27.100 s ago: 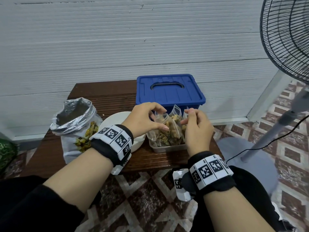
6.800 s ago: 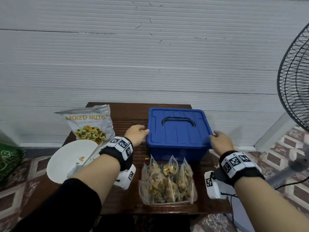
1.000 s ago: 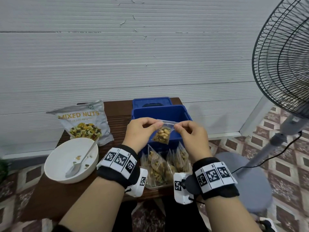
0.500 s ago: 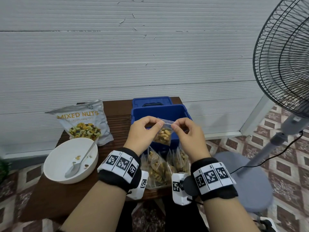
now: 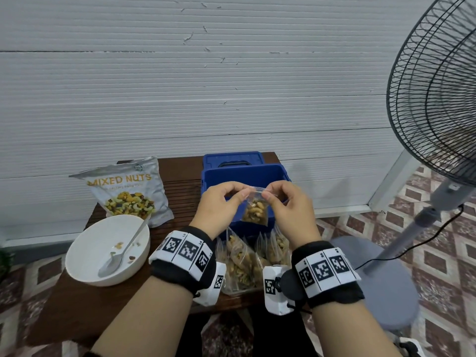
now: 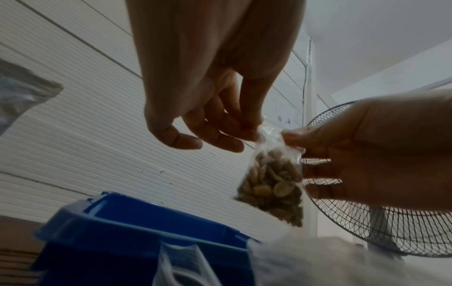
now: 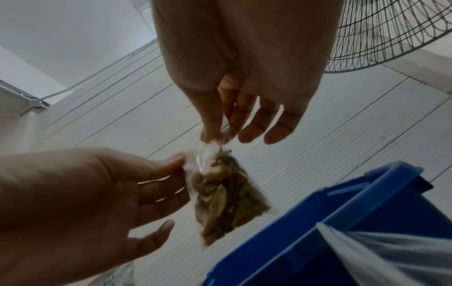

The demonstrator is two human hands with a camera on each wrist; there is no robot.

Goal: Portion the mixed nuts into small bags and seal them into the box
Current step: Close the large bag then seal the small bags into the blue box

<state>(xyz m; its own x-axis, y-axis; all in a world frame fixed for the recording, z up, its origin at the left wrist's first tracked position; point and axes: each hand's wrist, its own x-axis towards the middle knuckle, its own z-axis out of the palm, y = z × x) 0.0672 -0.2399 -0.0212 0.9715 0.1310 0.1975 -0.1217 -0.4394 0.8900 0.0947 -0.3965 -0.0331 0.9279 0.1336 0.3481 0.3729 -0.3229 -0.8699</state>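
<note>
Hands, left point(image 5: 221, 206) and right point(image 5: 289, 206), pinched bag point(image 5: 255, 211) top corners above box point(image 5: 244, 176); best run the seal fully shut before dropping it in.

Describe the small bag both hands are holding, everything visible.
The small bag is a clear, thin plastic pouch, roughly half full of mixed nuts, cashews among them. It hangs upright in the air above the open blue box. The left hand and right hand each pinch its top strip; nothing else touches it. Whether it is sealed cannot be told.
</note>
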